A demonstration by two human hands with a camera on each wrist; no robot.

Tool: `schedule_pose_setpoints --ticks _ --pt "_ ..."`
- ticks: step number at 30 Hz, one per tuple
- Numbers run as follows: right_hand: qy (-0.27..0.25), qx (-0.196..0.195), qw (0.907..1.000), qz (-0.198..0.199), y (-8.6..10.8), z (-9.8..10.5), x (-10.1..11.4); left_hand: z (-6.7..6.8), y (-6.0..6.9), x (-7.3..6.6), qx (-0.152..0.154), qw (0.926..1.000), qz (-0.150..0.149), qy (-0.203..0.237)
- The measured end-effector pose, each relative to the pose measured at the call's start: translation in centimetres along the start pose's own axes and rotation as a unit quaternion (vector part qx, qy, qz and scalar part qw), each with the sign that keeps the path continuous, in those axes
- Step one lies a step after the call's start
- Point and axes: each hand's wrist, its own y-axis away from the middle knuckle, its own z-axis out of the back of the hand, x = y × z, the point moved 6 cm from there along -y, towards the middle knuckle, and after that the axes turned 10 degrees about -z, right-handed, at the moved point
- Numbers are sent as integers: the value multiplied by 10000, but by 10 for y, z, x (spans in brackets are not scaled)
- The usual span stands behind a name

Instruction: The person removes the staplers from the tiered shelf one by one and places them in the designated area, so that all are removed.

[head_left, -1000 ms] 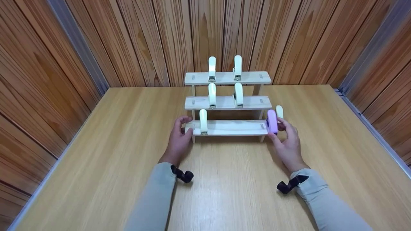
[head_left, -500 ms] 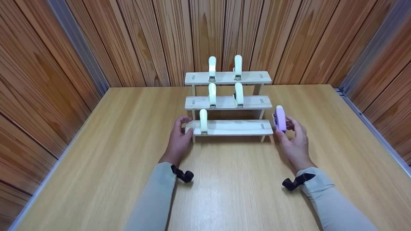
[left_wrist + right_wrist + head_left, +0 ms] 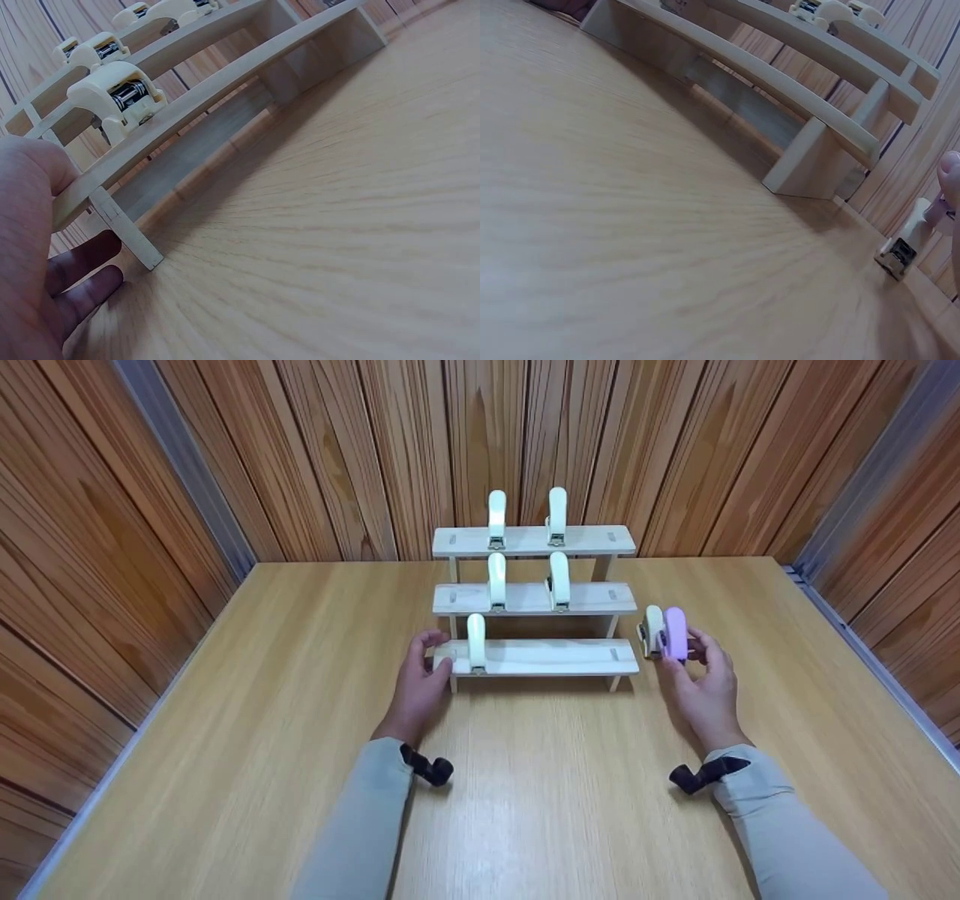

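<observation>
My left hand (image 3: 418,686) grips the left end of the lowest step of a three-step wooden stand (image 3: 551,658); in the left wrist view the thumb lies over the board and fingers (image 3: 86,259) are beneath it. Between the fingers and thumb of my right hand (image 3: 709,686) is a purple stapler (image 3: 676,634), right of the stand. A cream stapler (image 3: 651,631) stands just left of it on the table; whether they touch I cannot tell. The right wrist view shows this cream stapler (image 3: 909,240) and only a sliver of the hand.
One cream stapler (image 3: 476,645) stands on the left part of the lowest step. Two more are on the middle step (image 3: 450,598) and two on the top step (image 3: 450,541). Wood-panelled walls (image 3: 480,450) enclose the table (image 3: 525,810).
My right hand has carried the purple stapler rightward, from the lowest step's right end, past the cream stapler, to that stapler's right side. My left hand has stayed on the stand.
</observation>
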Motion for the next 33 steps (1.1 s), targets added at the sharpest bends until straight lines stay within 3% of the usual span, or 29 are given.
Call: schedule_pose_setpoints --ticks 12,22,33 --pt "-97 95 9979 -636 -13 7 -15 0 1 -2 15 10000 20 47" --pt "154 343 9970 -682 -32 5 -21 0 0 -1 26 10000 -79 40" --pt "13 661 9911 -1158 -49 1 -29 -1 0 1 -23 9999 50 122"
